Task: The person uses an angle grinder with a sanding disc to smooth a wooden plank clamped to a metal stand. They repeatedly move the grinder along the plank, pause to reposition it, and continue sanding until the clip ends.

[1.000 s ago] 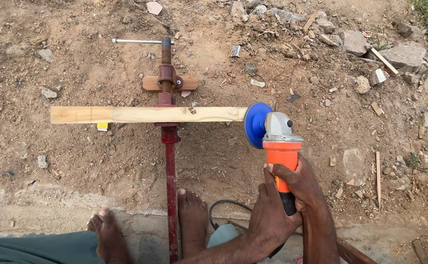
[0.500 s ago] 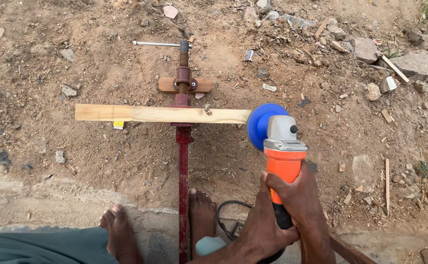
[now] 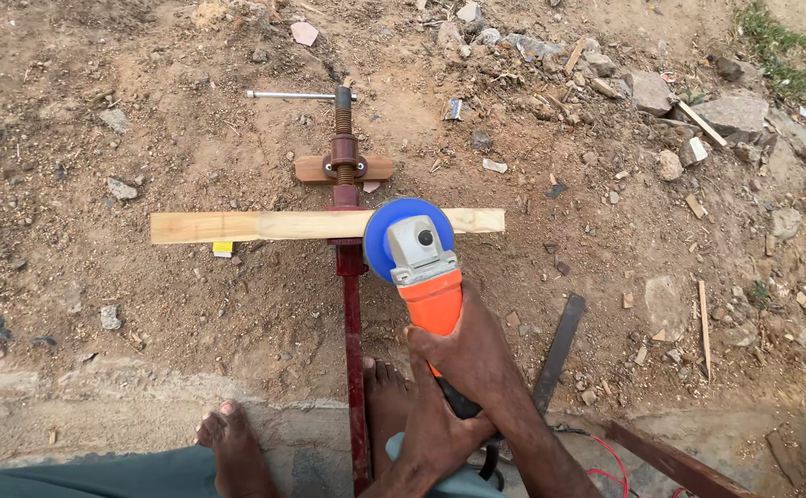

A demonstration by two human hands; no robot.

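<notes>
Bare, dry ground (image 3: 145,304) strewn with stones, rubble and wood scraps is being used as the work area, with a concrete edge running along the near side. A pale wooden strip (image 3: 264,225) is being held in a long red bar clamp (image 3: 351,304), its long axis lying left to right across the view, at right angles to the clamp bar. The clamp's screw and steel handle (image 3: 294,95) are lying beyond the strip, away from the person.

An orange-bodied angle grinder (image 3: 421,267) with a blue disc is being held over the strip, right of the clamp and short of the strip's right end. The grinder body is being pointed away from the person, so the strip is lying directly ahead of both hands. The right hand (image 3: 472,355) is being wrapped fully closed around the orange body, nearer the strip. The left hand (image 3: 435,433) is being closed around the dark rear handle, farther back.

Two bare feet are being placed either side of the clamp bar; the left foot (image 3: 228,443) is being shown clearly, the other partly covered by the hands. Contact between disc and wood cannot be confirmed, as the disc is covering that point. The grinder's cable and the clamp's near end are being cut off at the lower edge.
</notes>
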